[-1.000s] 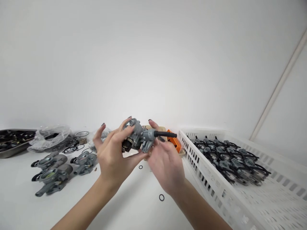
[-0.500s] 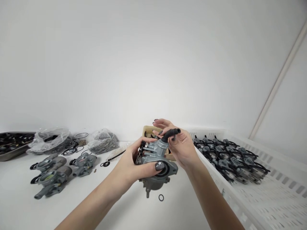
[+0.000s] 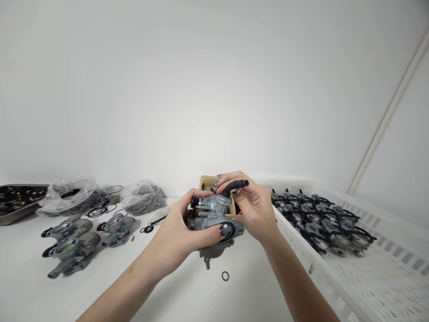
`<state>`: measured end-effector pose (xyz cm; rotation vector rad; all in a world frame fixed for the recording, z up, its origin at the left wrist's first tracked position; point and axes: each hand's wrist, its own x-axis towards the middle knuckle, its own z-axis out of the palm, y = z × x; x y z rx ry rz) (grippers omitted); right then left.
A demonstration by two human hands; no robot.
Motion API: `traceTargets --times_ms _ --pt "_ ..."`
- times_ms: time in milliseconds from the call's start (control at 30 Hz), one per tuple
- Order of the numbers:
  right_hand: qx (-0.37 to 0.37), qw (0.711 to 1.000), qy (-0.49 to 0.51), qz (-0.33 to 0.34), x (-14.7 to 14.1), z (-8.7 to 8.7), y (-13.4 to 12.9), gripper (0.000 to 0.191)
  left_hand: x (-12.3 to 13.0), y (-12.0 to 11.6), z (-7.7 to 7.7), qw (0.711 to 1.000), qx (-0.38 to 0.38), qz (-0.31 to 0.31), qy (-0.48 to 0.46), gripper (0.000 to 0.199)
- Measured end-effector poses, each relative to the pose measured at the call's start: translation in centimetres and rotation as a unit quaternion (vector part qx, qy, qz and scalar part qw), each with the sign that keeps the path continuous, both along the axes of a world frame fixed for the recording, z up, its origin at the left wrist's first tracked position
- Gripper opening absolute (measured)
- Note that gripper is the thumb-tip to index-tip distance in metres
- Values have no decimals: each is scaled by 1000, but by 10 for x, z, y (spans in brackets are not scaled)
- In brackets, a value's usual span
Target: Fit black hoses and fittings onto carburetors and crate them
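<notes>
1. Evidently, seen from the head view, the held carburetor (image 3: 217,208) is raised over the white table (image 3: 187,290), to the left of the white crate (image 3: 323,277) and apart from it. Its round opening faces the person and its black hose (image 3: 238,184) juts towards the crate side, which seems to suit the right hand's reach.
2. The left hand (image 3: 174,232), on the side farther from the crate, is curved around the body: the thumb lies across the opening's rim, with fingers over the top. That wide but closed grip probably bears the weight and stops the body turning.
3. The right hand (image 3: 259,212), nearer the crate, has its thumb and fingers drawn in close about the hose near its base; this looks like a light pinch for guiding or seating it. The exact fingertip contact is partly hidden.
4. Inside the crate, the hosed carburetors (image 3: 330,228) sit in close rows, perhaps to save room and keep them ordered.
5. Left of the crate, a black ring (image 3: 225,276) lies below the held piece. Farther left are three loose carburetors (image 3: 115,229) and a clear bag (image 3: 142,199) of small parts, likely kept within the left hand's reach.
</notes>
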<state>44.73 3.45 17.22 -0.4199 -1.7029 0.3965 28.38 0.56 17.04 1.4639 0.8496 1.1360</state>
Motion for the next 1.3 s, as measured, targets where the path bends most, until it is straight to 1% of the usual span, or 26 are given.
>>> traceTargets --times_ms 100,167,267,333,400,500,567,633,733,867,1067,1300 --pt "-16 1000 -19 13 4 0 4 23 0 -1 3 999 18 28 5 57" --pt "-16 999 -26 30 10 0 7 19 -1 -2 4 997 41 60 30 56" --pt "40 999 5 25 17 3 11 22 -3 -3 5 983 100 126 89 58" --pt "104 994 3 -17 21 5 10 19 -5 -3 5 964 160 171 126 57" --pt "170 981 -36 -82 23 8 5 21 -8 -2 3 938 224 209 162 57" --pt "233 954 -90 -166 23 12 -5 27 -14 1 -1 881 320 263 230 60" --pt "246 946 -95 -190 21 13 -10 28 -17 3 -4 839 371 293 270 61" --pt "252 944 -87 -197 17 12 -12 28 -19 4 -7 806 404 313 296 62" --pt "255 944 -78 -196 13 10 -11 29 -21 4 -8 775 430 332 323 63" --pt "256 946 -72 -186 10 8 -6 31 -23 3 -7 750 447 346 344 62" --pt "247 951 -76 -171 10 4 0 35 -23 4 -9 724 464 358 363 62" --pt "251 950 -86 -165 9 -1 7 40 -20 4 -10 717 456 364 381 57"
